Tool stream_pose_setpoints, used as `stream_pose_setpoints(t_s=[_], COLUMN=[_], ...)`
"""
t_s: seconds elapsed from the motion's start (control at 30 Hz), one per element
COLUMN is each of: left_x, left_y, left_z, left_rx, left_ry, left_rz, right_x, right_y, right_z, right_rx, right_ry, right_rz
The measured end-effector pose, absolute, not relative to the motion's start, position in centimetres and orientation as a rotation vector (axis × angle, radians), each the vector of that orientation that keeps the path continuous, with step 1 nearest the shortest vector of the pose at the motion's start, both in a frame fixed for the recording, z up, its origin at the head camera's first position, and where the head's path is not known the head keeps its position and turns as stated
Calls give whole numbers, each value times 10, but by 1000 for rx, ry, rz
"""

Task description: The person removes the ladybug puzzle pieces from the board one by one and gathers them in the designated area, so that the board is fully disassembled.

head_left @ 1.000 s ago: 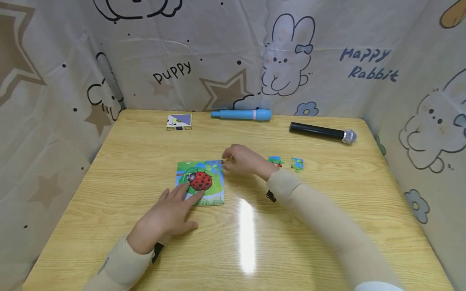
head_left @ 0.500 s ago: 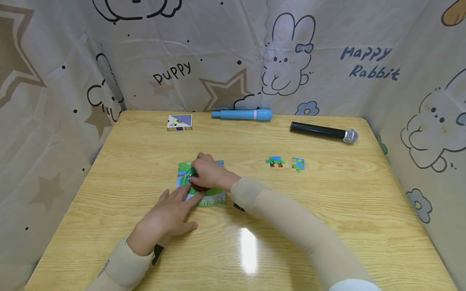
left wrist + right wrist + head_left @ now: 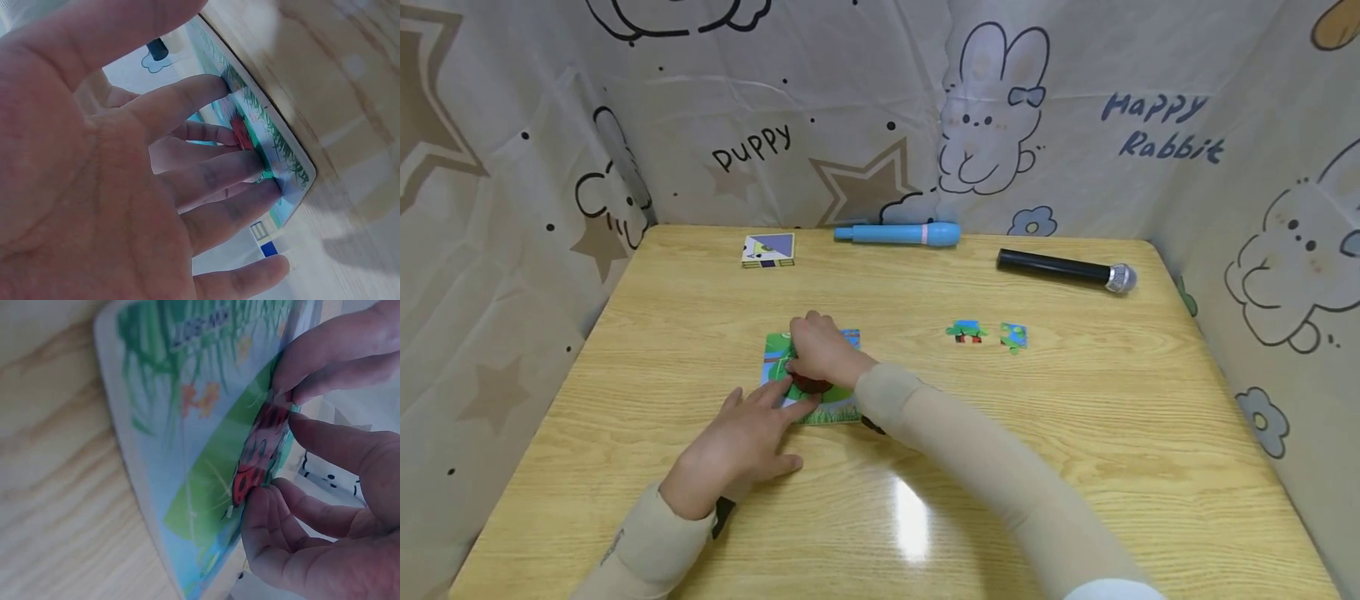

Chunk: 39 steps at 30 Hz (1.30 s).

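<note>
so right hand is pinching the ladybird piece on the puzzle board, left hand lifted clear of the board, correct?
Not quite. The left hand isn't clear: its straight fingers rest on the green ladybird puzzle board, per the left wrist view. The right hand does pinch the red ladybird puzzle piece.

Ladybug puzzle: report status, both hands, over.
Left hand flat, steadying the square ladybug jigsaw board. Right hand pinching a red ladybug piece over it. Two loose pieces lie apart; nothing obstructing.

Glossy wood-grain table (image 3: 1075, 433), printed cardboard puzzle (image 3: 842, 408), wrinkled cloth backdrop (image 3: 850, 100).
</note>
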<state>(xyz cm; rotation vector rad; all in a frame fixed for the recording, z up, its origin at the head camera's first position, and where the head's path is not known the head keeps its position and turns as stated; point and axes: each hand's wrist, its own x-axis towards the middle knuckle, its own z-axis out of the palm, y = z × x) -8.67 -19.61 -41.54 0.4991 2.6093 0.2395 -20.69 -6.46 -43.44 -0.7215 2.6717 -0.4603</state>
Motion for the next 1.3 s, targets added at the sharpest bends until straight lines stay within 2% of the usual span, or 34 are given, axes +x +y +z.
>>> stream_pose_setpoints(t_s=[0.23,0.5,0.8,1.3], left_x=[-87,-89,-88,-94], left_y=[-195,-193,-193,-198], left_z=[-412,-411,-413,-417], left_rx=[494,506,489,507], left_ry=[2606,2615,2617,2642], left_rz=[221,195,188,274], right_x=[-210,-213,-222,-255], right_y=[-63,-58,-36,67], right_z=[-441,-450,-445,-407], right_rx=[-668,-799,-816,-694], right_ry=[2689,2692,2614,2504], right_rz=[-575,-815,-992,-740])
